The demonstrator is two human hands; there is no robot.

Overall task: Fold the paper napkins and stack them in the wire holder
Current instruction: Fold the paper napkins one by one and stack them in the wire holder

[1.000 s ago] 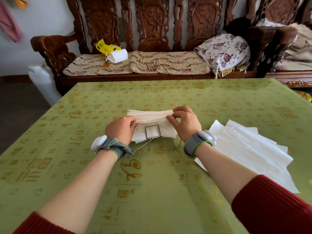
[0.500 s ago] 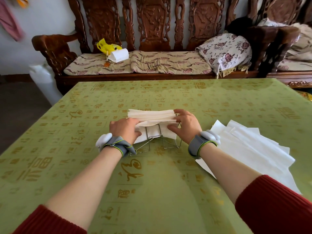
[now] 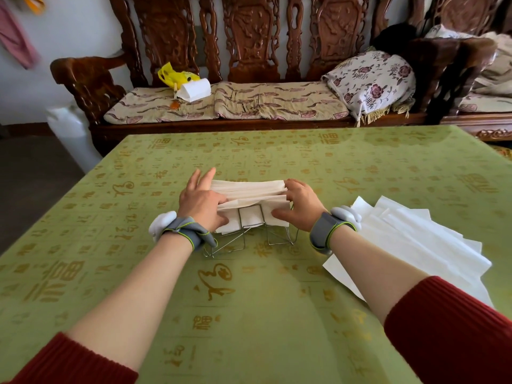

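A stack of folded white napkins [image 3: 249, 191] stands in the wire holder [image 3: 253, 241] at the table's middle. My left hand [image 3: 201, 202] presses against the stack's left end, thumb and lower fingers on the paper, two fingers lifted and spread above it. At the right end, my right hand [image 3: 297, 205] pinches the stack with curled fingers. A loose pile of unfolded napkins [image 3: 415, 242] lies flat on the table to the right of my right wrist.
The green patterned tablecloth [image 3: 249, 300] covers the whole table. Behind its far edge stands a carved wooden bench [image 3: 249, 51] with cushions, a floral pillow [image 3: 371, 76], a yellow bag [image 3: 174, 74] and a white packet [image 3: 194, 90].
Both hands shifted from the stack's near top edge to its two ends. My left hand's upper fingers have lifted and spread. The napkins sit lower in the holder.
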